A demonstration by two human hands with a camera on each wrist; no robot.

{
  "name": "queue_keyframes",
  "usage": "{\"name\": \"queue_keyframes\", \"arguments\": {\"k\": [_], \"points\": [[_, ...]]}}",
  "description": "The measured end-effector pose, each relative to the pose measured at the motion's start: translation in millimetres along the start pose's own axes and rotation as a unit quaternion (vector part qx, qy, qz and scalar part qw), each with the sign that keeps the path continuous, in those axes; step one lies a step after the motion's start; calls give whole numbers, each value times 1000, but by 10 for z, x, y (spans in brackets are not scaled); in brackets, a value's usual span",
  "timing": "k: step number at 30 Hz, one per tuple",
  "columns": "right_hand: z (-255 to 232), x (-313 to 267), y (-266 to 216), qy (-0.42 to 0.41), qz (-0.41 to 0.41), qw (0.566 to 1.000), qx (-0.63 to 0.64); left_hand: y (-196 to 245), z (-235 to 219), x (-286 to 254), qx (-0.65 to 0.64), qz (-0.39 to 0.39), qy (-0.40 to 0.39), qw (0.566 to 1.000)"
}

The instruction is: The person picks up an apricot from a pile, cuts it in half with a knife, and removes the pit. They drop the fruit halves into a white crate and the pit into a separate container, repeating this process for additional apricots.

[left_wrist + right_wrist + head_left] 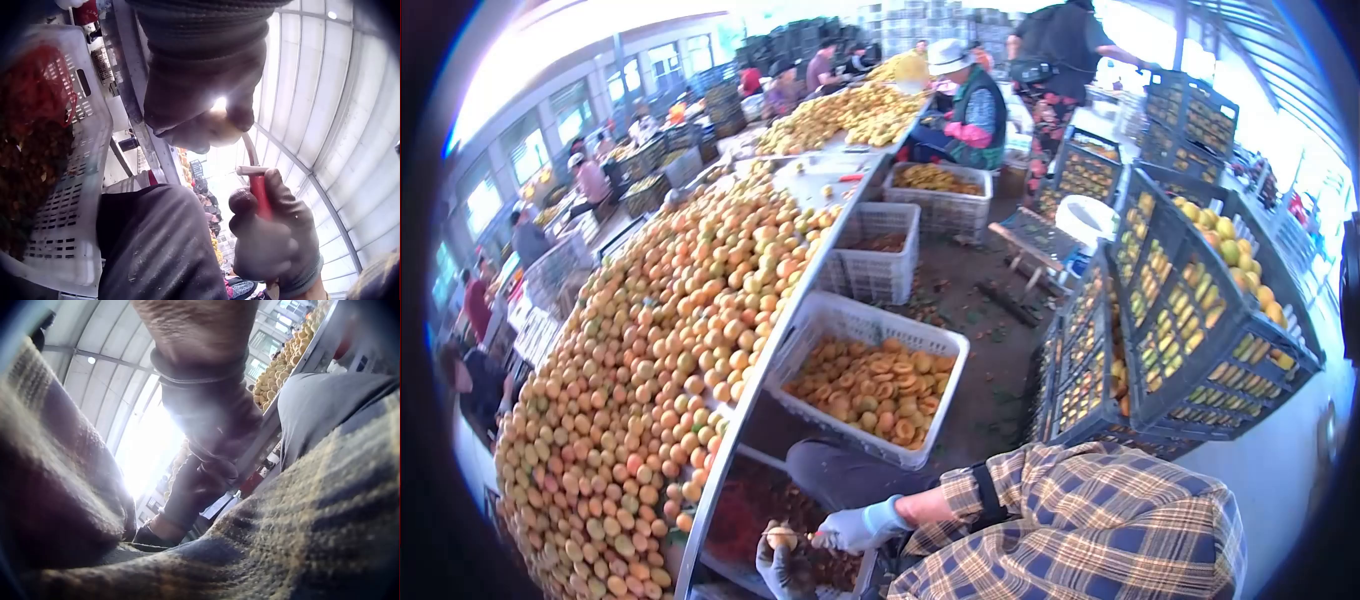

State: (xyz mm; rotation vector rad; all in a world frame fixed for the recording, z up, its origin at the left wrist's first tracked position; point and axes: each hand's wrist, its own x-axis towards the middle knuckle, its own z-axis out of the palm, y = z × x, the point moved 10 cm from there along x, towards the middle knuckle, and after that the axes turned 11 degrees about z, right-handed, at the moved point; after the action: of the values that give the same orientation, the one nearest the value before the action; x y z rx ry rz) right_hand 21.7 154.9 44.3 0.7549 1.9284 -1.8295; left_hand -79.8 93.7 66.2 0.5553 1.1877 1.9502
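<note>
In the head view my left hand (785,574), in a dark glove, holds an apricot (781,538) between thumb and fingers above a crate. My right hand (855,528), in a blue-grey glove, comes from the right with its fingers wrapped round a small tool. The left wrist view shows that tool's red handle (260,197), with a short metal crosspiece at its top and a thin curved metal strip reaching up to the left hand. There the apricot is mostly hidden by the glove. In the right wrist view the right hand (212,428) covers the tool.
Apricots (670,300) are heaped on the metal-edged table (745,430) at left. A white crate (955,395) of halved apricots stands ahead. The crate (75,234) under my hands contains dark scraps and a red bag. Black crates (1200,330) full of fruit are stacked at right.
</note>
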Motion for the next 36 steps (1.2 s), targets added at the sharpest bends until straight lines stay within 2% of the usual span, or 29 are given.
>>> {"name": "queue_keyframes", "arguments": {"k": [1, 2, 3, 7, 9, 10, 11, 12, 13, 14, 15, 17, 18, 19, 20, 21, 23, 25, 26, 27, 28, 31, 32, 34, 35, 36], "points": [[44, 126, 73, 20, -36, 999, 3, -8, 49, -6, 21, -6, 12, 1000], [55, 141, 90, 36, -30, 998, 29, 28, 155, -27, 29, -1, 5, 1000], [-28, -2, -79, 76, -52, 996, -8, 64, 245, -42, 40, 5, 2, 999], [-56, 266, -17, 110, -40, 993, 6, 51, 277, -53, 66, 9, 2, 998], [33, 357, 59, 105, -26, 994, 32, -194, 84, -41, -37, -42, 32, 998], [58, 335, 10, 115, -57, 990, 63, -99, 177, -14, -69, 36, -20, 997], [83, 308, -36, 125, -88, 984, 92, -154, 144, -37, -69, 36, -20, 997], [9, -176, -362, 147, -120, 980, 57, -65, 174, -65, -11, 88, -28, 996], [30, -94, -317, 145, -118, 981, 55, 30, 204, -92, 46, 140, -35, 989], [24, 25, -266, 173, -126, 977, 20, 87, 306, -81, 44, 162, -82, 982], [16, 75, -245, 201, -133, 970, -14, 92, 320, -86, 43, 161, -79, 983], [-20, 58, -253, 206, -119, 971, 14, 64, 319, -80, 29, 137, -64, 988], [-8, 192, -170, 195, -116, 973, 35, -48, 236, -33, -71, 68, -29, 995], [-3, 307, -102, 184, -112, 975, 55, -54, 143, 6, -72, 67, -28, 995], [71, 479, 63, 128, -59, 985, 97, -220, 57, 10, -143, -11, -28, 989], [66, 490, 72, 128, -56, 985, 97, -331, 92, -24, -213, -89, -29, 973], [76, 495, 77, 99, -63, 988, 101, -315, 119, -44, -199, -83, -40, 976], [34, 283, -4, 128, -54, 987, 81, -70, 175, -79, -84, -11, 43, 995], [-11, 168, -111, 161, -81, 984, 20, -7, 225, -101, -66, 9, 46, 997], [-46, 37, -232, 192, -108, 974, -42, -42, 211, -97, -68, 9, 45, 997], [-69, -90, -279, 171, -64, 982, -42, -84, 193, -82, -60, 15, 25, 998], [-84, 38, -221, 197, -87, 975, -53, -182, 192, -27, -53, 10, -7, 999], [-85, 152, -175, 197, -87, 975, -51, -213, 209, -37, -55, 0, -17, 998], [14, 415, 71, 101, 11, 991, 85, -137, 309, -92, -43, -7, 3, 999], [44, 453, 118, 102, 11, 991, 87, -115, 322, -108, -34, -11, 22, 999], [15, 370, 14, 135, -29, 987, 78, -85, 348, -92, -29, 12, 11, 999]]}}
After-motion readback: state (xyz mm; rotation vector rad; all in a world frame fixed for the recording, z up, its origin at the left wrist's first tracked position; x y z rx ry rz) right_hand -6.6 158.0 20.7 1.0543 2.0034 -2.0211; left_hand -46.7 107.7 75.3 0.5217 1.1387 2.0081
